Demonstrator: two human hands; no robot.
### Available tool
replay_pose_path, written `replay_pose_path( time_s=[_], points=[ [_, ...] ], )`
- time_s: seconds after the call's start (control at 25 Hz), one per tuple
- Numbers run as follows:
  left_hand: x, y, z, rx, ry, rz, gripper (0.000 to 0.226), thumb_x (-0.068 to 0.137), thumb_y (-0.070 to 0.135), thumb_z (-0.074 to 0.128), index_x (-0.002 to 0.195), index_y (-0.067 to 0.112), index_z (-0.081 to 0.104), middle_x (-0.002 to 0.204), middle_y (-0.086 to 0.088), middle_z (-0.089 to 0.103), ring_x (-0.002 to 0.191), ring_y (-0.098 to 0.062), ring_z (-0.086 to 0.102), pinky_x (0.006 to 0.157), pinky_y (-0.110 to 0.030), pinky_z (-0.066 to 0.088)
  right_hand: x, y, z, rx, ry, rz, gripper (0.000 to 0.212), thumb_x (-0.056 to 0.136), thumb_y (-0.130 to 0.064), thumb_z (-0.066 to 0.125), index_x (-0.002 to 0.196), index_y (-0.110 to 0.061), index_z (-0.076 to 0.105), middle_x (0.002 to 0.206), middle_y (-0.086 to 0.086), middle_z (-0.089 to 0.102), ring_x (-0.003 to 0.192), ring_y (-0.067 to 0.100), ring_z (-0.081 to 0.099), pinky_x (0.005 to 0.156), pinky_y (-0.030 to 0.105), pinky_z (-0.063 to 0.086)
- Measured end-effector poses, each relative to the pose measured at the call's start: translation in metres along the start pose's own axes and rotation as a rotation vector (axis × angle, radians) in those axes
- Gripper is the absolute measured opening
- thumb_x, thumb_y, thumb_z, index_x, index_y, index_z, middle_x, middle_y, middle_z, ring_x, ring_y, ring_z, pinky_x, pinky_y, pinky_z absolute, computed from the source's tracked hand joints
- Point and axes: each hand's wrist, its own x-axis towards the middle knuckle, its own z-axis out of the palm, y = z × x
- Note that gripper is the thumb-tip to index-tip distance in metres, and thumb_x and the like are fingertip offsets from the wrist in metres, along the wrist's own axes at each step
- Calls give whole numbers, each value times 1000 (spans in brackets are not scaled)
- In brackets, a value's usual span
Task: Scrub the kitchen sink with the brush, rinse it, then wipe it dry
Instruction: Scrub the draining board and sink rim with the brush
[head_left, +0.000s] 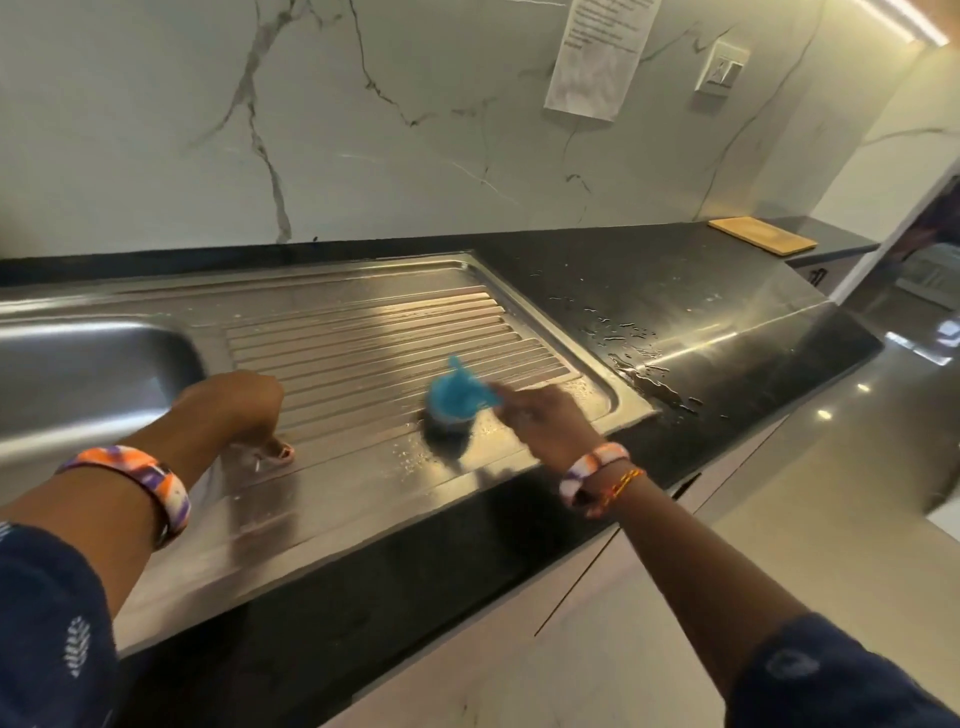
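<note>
Gripping brush — right hand over drainboard.

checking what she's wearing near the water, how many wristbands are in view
3: a wide orange-and-purple band on the left wrist, a similar band on the right wrist, and a thin orange thread bracelet just behind it. The sleeves may hide more.

Navy patterned sleeves; orange-purple wristbands.

One blue brush, one steel sink, one wooden board, one wall switch, one paper notice, two hands, two patterned wristbands.
</note>
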Motion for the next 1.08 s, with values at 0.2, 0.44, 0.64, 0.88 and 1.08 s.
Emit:
replay_pose_path(
  time_s=[0.2,0.44,0.64,0.88,1.08],
  points=[
    [14,-3,-2,49,-37,34,66,71,62,69,111,10,61,102,-3,61,99,-21,60,88,-29,51,7,10,-18,-213,-59,-87,36,92,-15,58,128,-15,57,105,8,69,85,14,59,69,10,37],
    [21,0,-10,106,-62,43,61,67,56,77,109,14,64,110,-2,66,101,-21,63,84,-30,52,48,48,-68,-247,165,359,35,93,-16,54,127,-10,57,113,12,67,96,22,60,88,31,46],
    [19,0,-9,100,-24,34,62,66,57,76,112,17,61,112,-1,64,104,-21,61,80,-29,50,28,2,-12,-226,-151,-54,36,94,-21,54,130,-18,56,91,4,68,70,8,53,62,10,38],
    [12,-6,-1,-9,45,35,55,69,53,76,106,15,60,109,-3,64,101,-21,61,71,-27,43,65,46,-70,-315,188,467,35,94,-18,52,128,-12,57,111,13,67,87,25,61,73,27,46],
    [10,-10,1,-57,61,56,58,68,56,75,106,14,59,107,-3,63,94,-20,59,71,-27,43,35,-27,-9,38,-35,222,32,94,-13,53,125,-9,59,60,-4,47,42,3,39,36,8,30]
  ],
)
